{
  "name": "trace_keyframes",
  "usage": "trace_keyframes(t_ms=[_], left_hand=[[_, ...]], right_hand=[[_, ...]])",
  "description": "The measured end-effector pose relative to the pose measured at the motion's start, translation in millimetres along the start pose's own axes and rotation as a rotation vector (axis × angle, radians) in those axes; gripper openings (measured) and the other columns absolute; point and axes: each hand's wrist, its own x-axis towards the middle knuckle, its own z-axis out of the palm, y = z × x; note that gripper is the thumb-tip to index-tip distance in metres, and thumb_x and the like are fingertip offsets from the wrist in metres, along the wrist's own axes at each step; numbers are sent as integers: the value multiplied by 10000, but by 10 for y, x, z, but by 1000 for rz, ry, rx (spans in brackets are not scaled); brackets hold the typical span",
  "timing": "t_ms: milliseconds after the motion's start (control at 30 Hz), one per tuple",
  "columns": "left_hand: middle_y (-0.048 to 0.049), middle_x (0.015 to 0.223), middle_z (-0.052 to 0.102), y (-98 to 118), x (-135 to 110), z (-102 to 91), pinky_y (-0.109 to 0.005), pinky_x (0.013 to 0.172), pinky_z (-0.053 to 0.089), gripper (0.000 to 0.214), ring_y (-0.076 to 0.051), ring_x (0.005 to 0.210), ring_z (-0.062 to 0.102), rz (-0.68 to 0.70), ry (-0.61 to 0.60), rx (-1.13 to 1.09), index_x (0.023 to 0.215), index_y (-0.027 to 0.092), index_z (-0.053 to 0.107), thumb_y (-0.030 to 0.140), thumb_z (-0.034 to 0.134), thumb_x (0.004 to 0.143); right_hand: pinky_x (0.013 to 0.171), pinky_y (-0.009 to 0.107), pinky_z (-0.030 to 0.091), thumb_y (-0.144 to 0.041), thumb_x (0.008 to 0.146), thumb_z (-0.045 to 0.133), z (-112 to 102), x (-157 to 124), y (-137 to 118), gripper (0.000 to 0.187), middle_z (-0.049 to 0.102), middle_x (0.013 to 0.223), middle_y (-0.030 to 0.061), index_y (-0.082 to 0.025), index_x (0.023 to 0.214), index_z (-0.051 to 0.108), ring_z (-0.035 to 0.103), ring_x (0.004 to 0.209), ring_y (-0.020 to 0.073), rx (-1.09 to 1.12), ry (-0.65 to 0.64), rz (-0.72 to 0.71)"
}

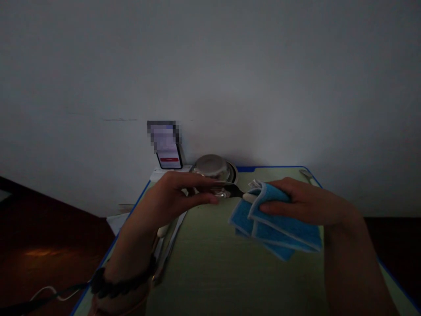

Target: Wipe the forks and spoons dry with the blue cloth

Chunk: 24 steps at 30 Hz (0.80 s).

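My left hand (179, 193) pinches the shiny head end of a metal utensil (226, 189), a spoon or fork, held level above the table. My right hand (304, 199) is closed around a folded blue cloth (276, 224), which wraps the utensil's handle end. The cloth's folded layers hang down below that hand. Both hands hover over the pale green table (213, 263). A dark beaded band sits on my left wrist.
A metal bowl (212, 166) stands at the table's far edge by the wall. A phone (167, 151) leans upright to its left. More cutlery (169, 245) lies under my left forearm. Another utensil (306, 174) lies at the far right corner. A cable runs at bottom left.
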Motion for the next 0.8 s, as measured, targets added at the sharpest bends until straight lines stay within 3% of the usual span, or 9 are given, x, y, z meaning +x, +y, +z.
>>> trace_keyframes(t_ms=[200, 533, 800], left_hand=[[47, 809, 700, 3, 10, 41, -165, 578, 446, 379, -79, 647, 605, 48, 134, 39, 1068, 275, 624, 296, 715, 700], [29, 673, 669, 135, 56, 183, -188, 515, 409, 308, -87, 573, 558, 179, 26, 11, 951, 214, 677, 297, 740, 662], [17, 688, 646, 167, 93, 310, -198, 557, 432, 320, -93, 604, 555, 238, 35, 27, 989, 201, 673, 292, 721, 686]], right_hand=[[564, 225, 455, -389, 811, 497, 20, -23, -3, 234, 619, 734, -4, -175, 787, 588, 574, 631, 119, 30, 38, 39], [559, 216, 428, -425, 839, 456, 102, 116, -41, 290, 605, 716, -4, -168, 832, 590, 551, 621, 106, -2, -65, -85], [594, 219, 436, -388, 833, 481, 144, 192, 11, 237, 628, 780, -6, -187, 864, 604, 561, 650, 104, 71, -17, -130]])
